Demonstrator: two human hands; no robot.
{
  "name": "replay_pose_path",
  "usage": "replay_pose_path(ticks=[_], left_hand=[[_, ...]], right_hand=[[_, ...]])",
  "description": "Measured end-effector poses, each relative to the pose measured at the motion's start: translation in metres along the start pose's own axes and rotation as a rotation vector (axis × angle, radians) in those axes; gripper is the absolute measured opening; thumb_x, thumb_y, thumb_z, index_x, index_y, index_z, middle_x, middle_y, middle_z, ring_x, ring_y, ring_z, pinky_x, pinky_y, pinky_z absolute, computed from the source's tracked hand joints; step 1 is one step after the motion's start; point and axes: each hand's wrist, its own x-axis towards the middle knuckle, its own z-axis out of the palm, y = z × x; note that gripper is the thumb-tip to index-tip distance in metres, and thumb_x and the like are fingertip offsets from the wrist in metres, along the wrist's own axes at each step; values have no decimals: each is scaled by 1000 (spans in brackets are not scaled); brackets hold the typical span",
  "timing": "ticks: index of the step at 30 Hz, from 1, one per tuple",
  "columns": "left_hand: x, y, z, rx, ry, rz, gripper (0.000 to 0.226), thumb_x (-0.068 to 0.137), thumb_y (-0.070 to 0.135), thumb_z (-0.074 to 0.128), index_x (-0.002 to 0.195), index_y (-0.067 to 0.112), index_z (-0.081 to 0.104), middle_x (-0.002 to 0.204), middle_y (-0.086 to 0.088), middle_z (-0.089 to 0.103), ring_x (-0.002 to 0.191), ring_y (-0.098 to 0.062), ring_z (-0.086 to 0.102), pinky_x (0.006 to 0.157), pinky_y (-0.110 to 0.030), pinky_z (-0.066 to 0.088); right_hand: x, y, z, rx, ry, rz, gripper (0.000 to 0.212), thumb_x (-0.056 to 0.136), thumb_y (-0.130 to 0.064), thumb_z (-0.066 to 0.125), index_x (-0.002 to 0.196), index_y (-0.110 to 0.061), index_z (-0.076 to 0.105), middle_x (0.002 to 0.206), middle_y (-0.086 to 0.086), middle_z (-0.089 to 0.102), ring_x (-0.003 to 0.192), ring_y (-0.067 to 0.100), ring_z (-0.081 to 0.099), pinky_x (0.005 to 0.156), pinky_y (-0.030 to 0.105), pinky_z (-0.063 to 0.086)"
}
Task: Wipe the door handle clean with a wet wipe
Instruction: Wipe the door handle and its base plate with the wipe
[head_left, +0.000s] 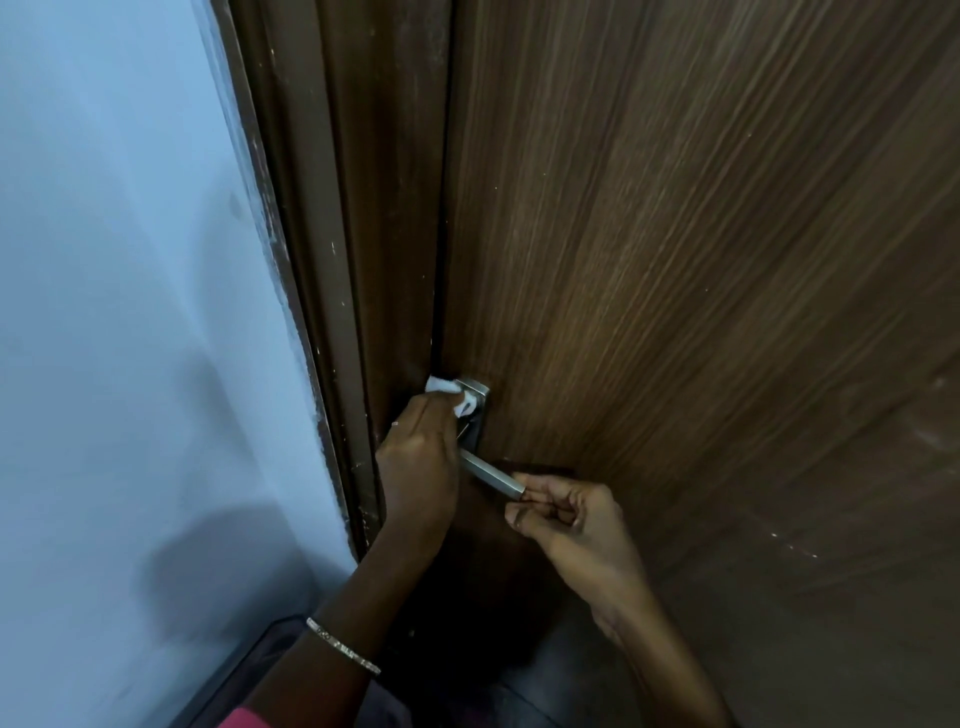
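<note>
Bangled left hand (418, 462) presses the wet wipe (453, 396) on the door handle (488, 475) plate, far left; right hand (566, 514) pinches the lever's tip. Keep it steady, rub firmly downward.

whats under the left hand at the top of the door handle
The left hand presses a crumpled white wet wipe against the square silver metal handle plate. Only the plate's upper right edge and the lever show; the lever's root is covered.
</note>
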Motion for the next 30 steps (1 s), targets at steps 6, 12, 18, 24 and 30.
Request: replay_pose_path(ticks=[6, 12, 18, 24, 30], left_hand=[[7, 3, -4, -8, 3, -12, 17, 86, -3, 68, 100, 4, 74, 96, -11, 74, 83, -22, 71, 73, -33, 58], [26, 15, -1, -15, 40, 92, 17, 91, 2, 60, 103, 2, 72, 101, -12, 73, 91, -21, 71, 82, -31, 59], [25, 14, 6, 35, 56, -42, 17, 91, 2, 67, 106, -2, 72, 105, -17, 73, 95, -28, 72, 78, -44, 61], [22, 20, 7, 55, 68, -112, 18, 92, 3, 66, 107, -5, 72, 101, -21, 74, 88, -33, 74, 70, -46, 63], [8, 15, 8, 14, 78, -235, 17, 98, 9, 59, 104, 0, 73, 89, -14, 75, 75, -24, 71, 68, -11, 39]], right_hand=[[2, -2, 0, -26, 20, 0, 33, 80, -16, 81, 111, -26, 75, 98, -13, 79, 94, -3, 72, 76, 12, 55], [3, 2, 3, -39, 31, -9, 30, 80, -17, 80, 106, -31, 76, 97, -16, 79, 95, -3, 73, 74, 11, 54], [2, -2, 3, -19, 34, 3, 32, 82, -11, 78, 113, -21, 76, 101, -10, 79, 97, 1, 73, 84, 19, 57], [0, -3, 3, -13, 42, 2, 34, 83, -10, 78, 116, -18, 75, 102, -7, 79, 97, 1, 73, 87, 20, 56], [1, -2, 3, -30, 40, -11, 33, 84, -11, 77, 114, -22, 75, 97, -13, 80, 94, 0, 73, 82, 17, 56]])
